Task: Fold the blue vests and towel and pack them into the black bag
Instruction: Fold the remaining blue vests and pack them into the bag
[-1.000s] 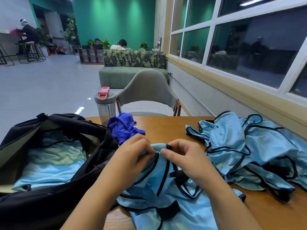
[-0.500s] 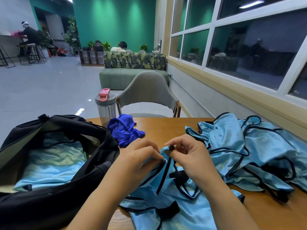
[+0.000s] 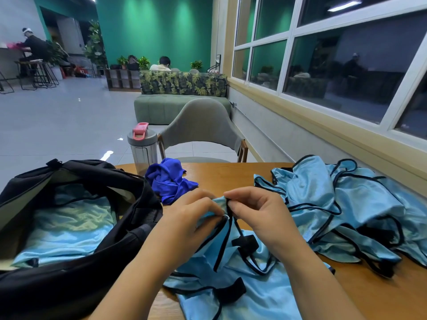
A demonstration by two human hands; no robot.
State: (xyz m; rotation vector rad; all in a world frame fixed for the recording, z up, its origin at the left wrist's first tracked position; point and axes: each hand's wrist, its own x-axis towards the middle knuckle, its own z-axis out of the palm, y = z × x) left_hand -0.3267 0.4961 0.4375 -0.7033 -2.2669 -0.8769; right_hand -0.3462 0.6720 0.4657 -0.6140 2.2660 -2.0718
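Both hands pinching top edge of one blue vest at table centre.

Left hand (image 3: 191, 215) and right hand (image 3: 258, 213) side by side, fingers curled, pinching the raised black-trimmed edge of the vest (image 3: 233, 273); fingertips nearly touching at the fold. Rest of that vest spread flat on the wooden table (image 3: 231, 176) under both forearms. Black bag (image 3: 97, 271) at left, open, touching the left forearm; a folded vest (image 3: 67, 229) lying inside. Pile of unfolded vests (image 3: 351, 209) at right, near the right hand, heaped and tangled. Dark blue towel (image 3: 169, 181) crumpled beyond the hands, just beside the bag's rim. Bottle (image 3: 141, 148) with pink lid upright behind the towel, at the table's far edge. Grey chair (image 3: 201, 125) beyond the table.
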